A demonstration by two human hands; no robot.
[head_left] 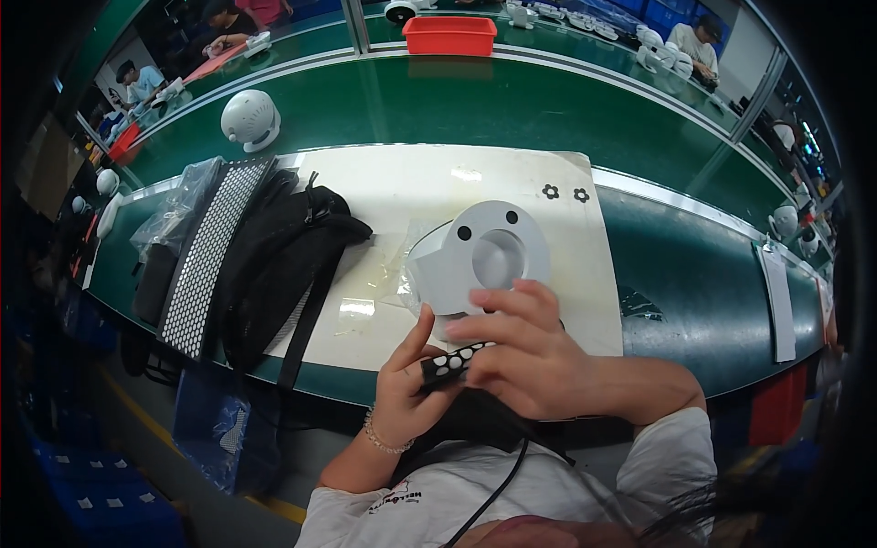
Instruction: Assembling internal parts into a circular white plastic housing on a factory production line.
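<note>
My left hand (416, 388) is closed around a small black strip with white round dots (448, 365), its thumb pointing up. My right hand (530, 356) reaches over the strip's right end. Its nearest fingers are bent onto the strip, the others stretch out above, and its thumb tip is hidden. Just beyond both hands lies a white rounded device (438, 274), its ring-shaped base facing up. Two black round pads (464, 234) show on that base; my right fingers cover its near edge. Clear plastic film (399, 274) lies at the device's left side.
A pale mat (384, 173) covers the green bench. On its left lie a black fabric bag (283, 247), a larger dotted sheet (215, 247) and clear plastic (178, 201). Another white device (250, 121) stands beyond. A red bin (449, 36) sits at the back; people work across the benches.
</note>
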